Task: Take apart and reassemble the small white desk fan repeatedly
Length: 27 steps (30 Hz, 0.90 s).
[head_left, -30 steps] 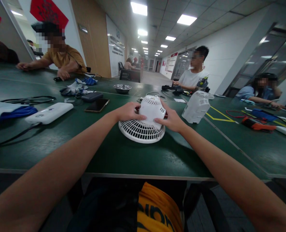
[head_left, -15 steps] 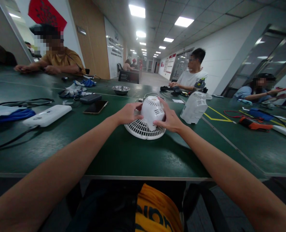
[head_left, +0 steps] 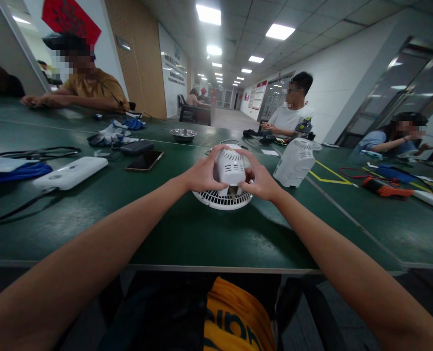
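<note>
My left hand (head_left: 206,173): curved and partly open, fingers around the left side of the white vented housing (head_left: 232,163), thumb at its near lower edge.
My right hand (head_left: 262,179): bent in a matching curve, gripping the housing's right side, thumb tip close to the left one.
White vented housing: between my palms, slots facing me, above the round grille (head_left: 219,201); I cannot tell whether the two touch.
Round grille: flat on the green table (head_left: 187,239), its near rim showing below my thumbs.
White casing (head_left: 294,163): upright on the table, just right of my right hand.
Left side: a phone (head_left: 145,161) lies near a dark case (head_left: 137,147), with a white power bank (head_left: 72,173) farther left.
Far side: a metal bowl (head_left: 183,135) rests left of centre; a person in a white shirt (head_left: 292,116) sits to the right.
</note>
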### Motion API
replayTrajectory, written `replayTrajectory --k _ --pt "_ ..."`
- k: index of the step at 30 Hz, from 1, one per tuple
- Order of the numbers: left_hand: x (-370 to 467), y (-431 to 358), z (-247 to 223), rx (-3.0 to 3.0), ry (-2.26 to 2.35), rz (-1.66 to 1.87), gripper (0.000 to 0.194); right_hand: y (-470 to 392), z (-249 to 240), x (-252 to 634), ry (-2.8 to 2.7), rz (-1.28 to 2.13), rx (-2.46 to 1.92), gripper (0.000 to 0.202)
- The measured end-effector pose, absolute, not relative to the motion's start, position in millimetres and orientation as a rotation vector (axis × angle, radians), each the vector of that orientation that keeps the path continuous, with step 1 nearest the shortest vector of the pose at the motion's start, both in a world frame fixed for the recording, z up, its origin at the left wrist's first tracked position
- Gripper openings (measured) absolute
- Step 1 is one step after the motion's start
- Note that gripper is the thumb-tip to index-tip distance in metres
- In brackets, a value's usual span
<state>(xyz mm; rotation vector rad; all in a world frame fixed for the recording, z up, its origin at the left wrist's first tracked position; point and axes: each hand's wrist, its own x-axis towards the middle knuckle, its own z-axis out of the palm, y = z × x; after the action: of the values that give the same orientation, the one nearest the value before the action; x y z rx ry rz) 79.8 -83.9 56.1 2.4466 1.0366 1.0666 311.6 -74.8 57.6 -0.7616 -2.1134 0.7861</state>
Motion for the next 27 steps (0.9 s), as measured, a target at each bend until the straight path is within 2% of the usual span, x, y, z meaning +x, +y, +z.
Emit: replayTrajectory --k 4,12,18,20,25,27 --pt "80 -83 56 2.456 1.057 1.048 0.097 -73 58 313 -2.122 0.824 -0.774 0.085" --pt "73 -73 51 2.456 0.942 1.066 0.107 -70 54 315 -2.241 0.590 -0.753 0.080" --pt "73 -62 44 2.437 1.157 1.102 0.116 -63 54 316 -2.174 0.356 -0.776 0.088" --pt "69 -57 41 2.424 1.238 1.085 0.106 -59 53 320 -2.201 0.323 -0.771 0.088" --pt "49 -35 27 2.310 1.515 1.152 0.062 -45 49 331 -2.230 0.290 -0.811 0.086" --pt "39 -24 19 2.208 1.677 1.117 0.054 -40 46 332 -2.183 0.243 -0.872 0.085"
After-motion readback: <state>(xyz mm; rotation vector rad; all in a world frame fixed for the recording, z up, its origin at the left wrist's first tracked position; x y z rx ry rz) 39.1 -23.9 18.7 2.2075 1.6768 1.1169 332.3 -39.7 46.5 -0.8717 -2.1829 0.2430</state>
